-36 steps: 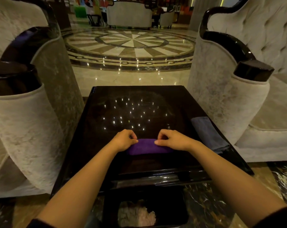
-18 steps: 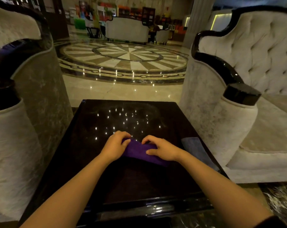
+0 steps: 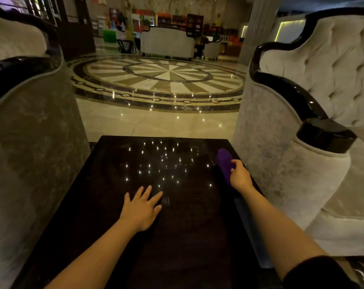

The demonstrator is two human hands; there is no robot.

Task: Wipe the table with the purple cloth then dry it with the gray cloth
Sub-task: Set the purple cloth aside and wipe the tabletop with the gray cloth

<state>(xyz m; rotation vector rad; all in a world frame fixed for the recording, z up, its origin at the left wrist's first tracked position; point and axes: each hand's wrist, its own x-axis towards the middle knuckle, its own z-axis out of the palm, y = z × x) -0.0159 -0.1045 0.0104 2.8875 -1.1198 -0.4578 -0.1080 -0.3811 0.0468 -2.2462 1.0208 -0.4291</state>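
Note:
The dark glossy table (image 3: 176,236) fills the lower middle of the head view. My right hand (image 3: 240,177) presses on the folded purple cloth (image 3: 224,162) near the table's far right edge. My left hand (image 3: 142,207) lies flat on the table's middle with fingers spread and nothing in it. A gray cloth (image 3: 242,207) lies along the right edge, mostly hidden under my right forearm.
A pale upholstered armchair (image 3: 302,142) with a black glossy armrest stands tight against the table's right side. Another armchair (image 3: 30,142) crowds the left side. Beyond the table's far edge lies polished marble floor (image 3: 156,122) with a round inlay.
My right hand has carried the purple cloth from the table's middle out to the far right. My left hand has let go of the cloth and now rests flat. The camera has tilted up.

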